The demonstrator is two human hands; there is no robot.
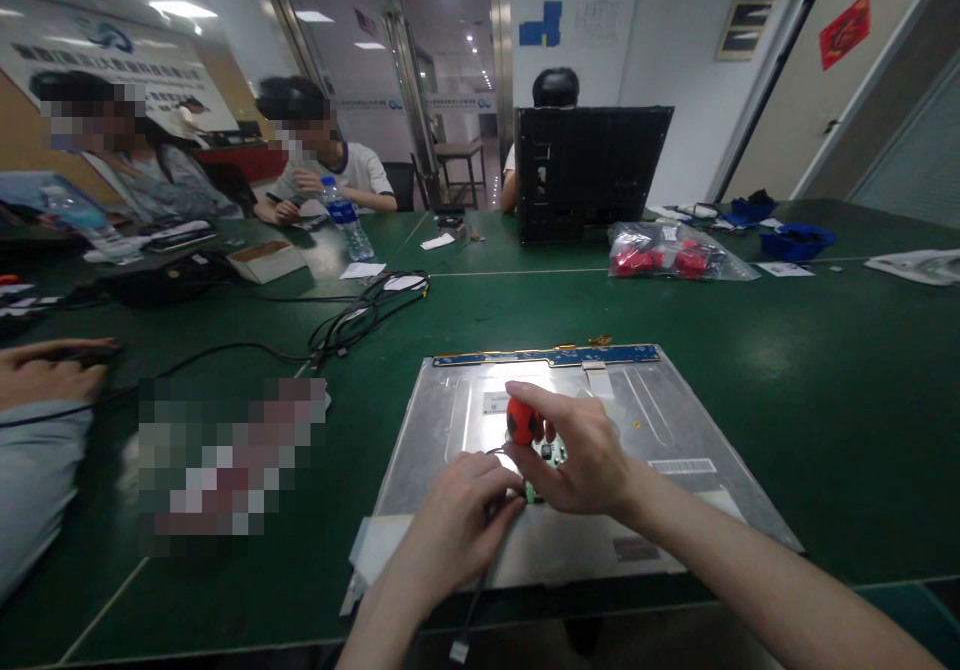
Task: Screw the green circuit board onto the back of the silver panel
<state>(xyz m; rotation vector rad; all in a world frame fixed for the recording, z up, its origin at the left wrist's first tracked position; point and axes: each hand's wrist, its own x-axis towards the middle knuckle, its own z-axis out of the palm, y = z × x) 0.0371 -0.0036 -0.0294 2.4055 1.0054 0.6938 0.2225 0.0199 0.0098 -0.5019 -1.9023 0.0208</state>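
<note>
A silver display panel lies flat on the green table, with a blue strip board along its far edge. My right hand grips the red and black handle of a screwdriver between thumb and fingers, above a small green circuit board. The tool's tip is hidden. Low at the board's left side, my left hand has its fingers bent together; whatever they hold, if anything, is hidden. A dark cable with a white connector hangs below that hand over the table's front edge.
Coiled black cables lie left of the panel. Another person's hand rests at the far left. Farther back are a water bottle, a black monitor, a plastic bag with red items, and several seated people.
</note>
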